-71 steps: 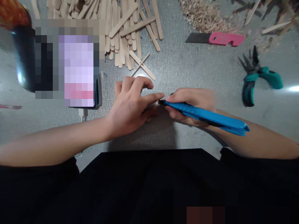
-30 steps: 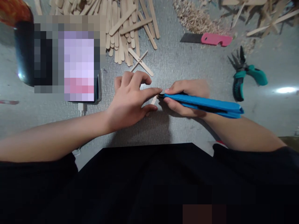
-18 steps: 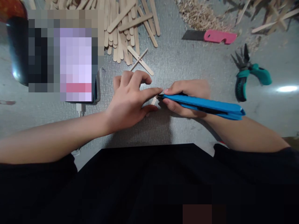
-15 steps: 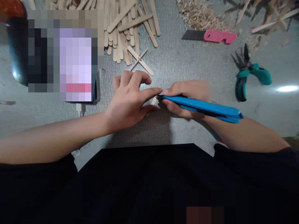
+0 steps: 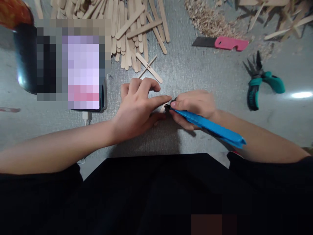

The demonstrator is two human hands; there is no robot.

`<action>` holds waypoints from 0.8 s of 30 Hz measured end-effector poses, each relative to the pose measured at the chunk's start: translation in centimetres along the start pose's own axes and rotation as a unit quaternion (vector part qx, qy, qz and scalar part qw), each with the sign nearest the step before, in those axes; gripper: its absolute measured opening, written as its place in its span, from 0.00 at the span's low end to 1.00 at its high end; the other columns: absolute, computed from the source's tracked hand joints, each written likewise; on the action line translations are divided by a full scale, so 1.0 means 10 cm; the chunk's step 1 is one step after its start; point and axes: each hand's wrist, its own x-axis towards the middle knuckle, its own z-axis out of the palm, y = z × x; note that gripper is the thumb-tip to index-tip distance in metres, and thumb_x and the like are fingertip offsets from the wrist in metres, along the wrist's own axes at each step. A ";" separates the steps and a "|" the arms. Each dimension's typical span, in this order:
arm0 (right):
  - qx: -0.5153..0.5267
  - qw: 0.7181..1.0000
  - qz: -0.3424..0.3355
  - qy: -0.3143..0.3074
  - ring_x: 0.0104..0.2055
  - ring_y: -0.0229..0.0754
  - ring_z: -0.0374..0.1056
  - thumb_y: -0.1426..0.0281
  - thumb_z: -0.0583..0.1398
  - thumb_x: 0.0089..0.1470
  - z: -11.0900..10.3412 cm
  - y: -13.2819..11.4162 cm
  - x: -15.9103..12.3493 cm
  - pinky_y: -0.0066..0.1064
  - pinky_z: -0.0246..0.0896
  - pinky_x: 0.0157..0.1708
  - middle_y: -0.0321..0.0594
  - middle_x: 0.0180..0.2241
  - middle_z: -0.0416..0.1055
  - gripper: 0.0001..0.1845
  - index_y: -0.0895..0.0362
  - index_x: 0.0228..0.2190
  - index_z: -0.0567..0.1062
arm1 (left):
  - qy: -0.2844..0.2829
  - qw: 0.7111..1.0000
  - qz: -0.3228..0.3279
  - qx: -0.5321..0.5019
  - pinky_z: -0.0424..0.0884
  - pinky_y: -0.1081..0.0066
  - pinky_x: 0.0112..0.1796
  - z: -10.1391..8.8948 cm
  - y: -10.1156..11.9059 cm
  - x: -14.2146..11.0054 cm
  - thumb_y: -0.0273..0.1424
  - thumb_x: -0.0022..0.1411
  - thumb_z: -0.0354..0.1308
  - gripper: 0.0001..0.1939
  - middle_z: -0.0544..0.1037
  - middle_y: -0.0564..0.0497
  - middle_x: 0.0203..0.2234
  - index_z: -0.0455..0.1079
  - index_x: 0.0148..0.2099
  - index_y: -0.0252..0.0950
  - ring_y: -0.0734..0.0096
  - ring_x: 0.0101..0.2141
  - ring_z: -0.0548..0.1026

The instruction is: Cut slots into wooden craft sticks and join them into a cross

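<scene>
In the head view my left hand [image 5: 135, 109] rests on the table, thumb and forefinger closing around a small pale wooden stick piece [image 5: 163, 108]. Much of that piece is hidden by the fingers. My right hand [image 5: 193, 106] is closed around a blue utility knife [image 5: 215, 127], gripped close to its front. The knife's dark tip meets the stick piece between the two hands, and its handle slants toward my body. Just beyond my left hand lie a craft stick [image 5: 154, 74] and a thinner strip [image 5: 152, 60] crossed over it.
A pile of craft sticks [image 5: 133, 29] lies at the back. Wood shavings [image 5: 207, 19], a pink-handled cutter [image 5: 231, 43] and green-handled pliers [image 5: 255, 81] are on the right. A blurred phone [image 5: 83, 71] with a white cable [image 5: 86, 116] and a dark rounded object [image 5: 25, 62] sit left.
The blue knife's rear end has swung down toward my body as my right hand turned. My left hand keeps its place on the stick piece. The whole view has shifted slightly.
</scene>
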 end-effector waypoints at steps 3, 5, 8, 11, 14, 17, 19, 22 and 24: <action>-0.027 0.999 0.018 -0.016 0.24 0.45 0.74 0.66 0.64 0.72 0.00 -0.01 -0.03 0.41 0.70 0.29 0.31 0.29 0.80 0.03 0.43 0.45 0.78 | 0.004 1.000 -0.001 -0.002 0.67 0.38 0.58 0.01 -0.01 0.00 0.43 0.73 0.73 0.23 0.76 0.40 0.63 0.81 0.67 0.55 0.39 0.61 0.70; -0.026 0.999 0.031 -0.016 0.27 0.46 0.78 0.64 0.64 0.72 -0.02 -0.02 -0.05 0.41 0.72 0.29 0.32 0.30 0.82 0.02 0.44 0.44 0.79 | 0.003 1.000 -0.003 -0.007 0.68 0.38 0.57 0.01 -0.01 0.00 0.42 0.72 0.73 0.23 0.76 0.40 0.63 0.81 0.67 0.56 0.39 0.61 0.70; -0.016 0.997 0.077 -0.007 0.35 0.50 0.85 0.62 0.65 0.72 -0.06 -0.05 -0.06 0.43 0.74 0.31 0.37 0.37 0.87 0.04 0.47 0.44 0.80 | 0.003 1.000 -0.006 -0.011 0.69 0.38 0.56 0.02 -0.01 0.00 0.42 0.71 0.74 0.24 0.75 0.39 0.63 0.81 0.67 0.57 0.37 0.62 0.70; 0.005 0.992 0.123 0.020 0.34 0.50 0.84 0.62 0.67 0.72 -0.10 -0.09 -0.05 0.45 0.75 0.31 0.36 0.37 0.86 0.04 0.44 0.47 0.80 | 0.012 1.000 -0.005 0.003 0.68 0.38 0.55 0.03 -0.01 0.01 0.42 0.70 0.74 0.24 0.76 0.39 0.62 0.81 0.66 0.57 0.36 0.61 0.70; 0.037 0.990 0.133 0.020 0.33 0.48 0.82 0.62 0.69 0.70 -0.11 -0.10 -0.04 0.45 0.77 0.32 0.33 0.37 0.86 0.07 0.41 0.48 0.80 | 0.012 1.000 0.000 0.016 0.67 0.37 0.55 0.04 -0.01 0.01 0.43 0.70 0.75 0.25 0.76 0.39 0.63 0.81 0.67 0.57 0.36 0.60 0.70; 0.041 0.990 0.136 0.006 0.32 0.48 0.81 0.60 0.69 0.71 -0.10 -0.07 -0.03 0.45 0.78 0.32 0.34 0.37 0.86 0.06 0.42 0.48 0.82 | 0.009 1.000 0.002 0.017 0.67 0.37 0.55 0.03 -0.01 0.00 0.44 0.70 0.74 0.25 0.76 0.38 0.63 0.80 0.67 0.56 0.35 0.61 0.70; 0.043 0.990 0.133 0.006 0.32 0.48 0.80 0.59 0.69 0.72 -0.10 -0.06 -0.03 0.45 0.77 0.32 0.35 0.37 0.85 0.06 0.41 0.49 0.83 | 0.007 1.000 0.000 0.012 0.67 0.37 0.55 0.02 -0.01 0.01 0.44 0.71 0.74 0.24 0.76 0.38 0.63 0.81 0.66 0.56 0.35 0.61 0.70; 0.055 0.990 0.132 0.011 0.33 0.48 0.80 0.60 0.70 0.72 -0.09 -0.04 -0.04 0.44 0.77 0.33 0.35 0.37 0.85 0.07 0.41 0.50 0.84 | 0.002 1.000 -0.004 0.004 0.67 0.38 0.55 0.01 -0.01 0.01 0.45 0.71 0.73 0.23 0.76 0.38 0.63 0.81 0.66 0.56 0.34 0.61 0.70; 0.055 0.990 0.131 0.010 0.33 0.47 0.80 0.60 0.70 0.72 -0.09 -0.04 -0.04 0.44 0.77 0.33 0.35 0.37 0.85 0.08 0.41 0.50 0.84 | 0.000 1.000 -0.005 0.001 0.67 0.38 0.55 0.00 0.00 0.01 0.45 0.72 0.73 0.22 0.76 0.38 0.63 0.81 0.65 0.55 0.34 0.62 0.70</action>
